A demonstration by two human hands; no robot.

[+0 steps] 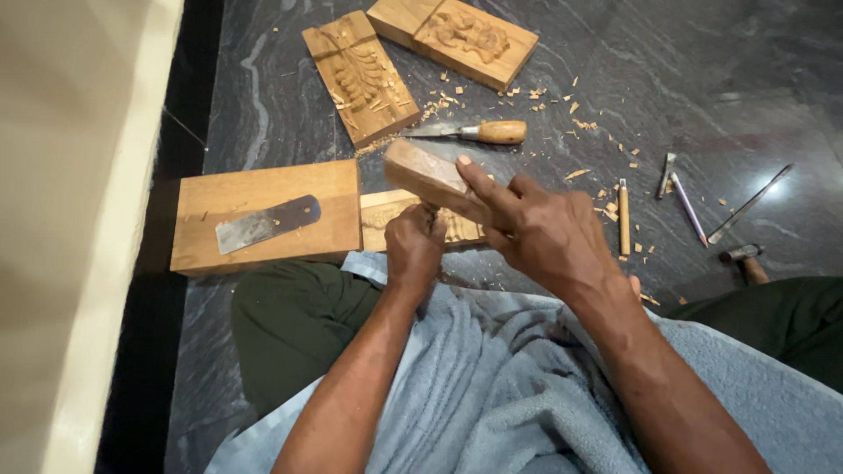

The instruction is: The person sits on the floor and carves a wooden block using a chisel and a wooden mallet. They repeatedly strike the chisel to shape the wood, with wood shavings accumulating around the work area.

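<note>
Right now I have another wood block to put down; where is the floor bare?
Bare dark floor lies upper right, beyond the thin tools. A narrow strip runs left of the carved panel. It is crowded with chips around the chisel and before the right hand.

Your arms were bare to above the elbow, with no sleeves, rings or watch showing on either hand. You wore dark green trousers (pixel 294 329), and a pale blue-grey towel (pixel 492 395) with a looped pile covered your lap.

Soft, dim indoor light, faint glare on dark stone floor (pixel 702 61), slight wide-angle distortion.
</note>
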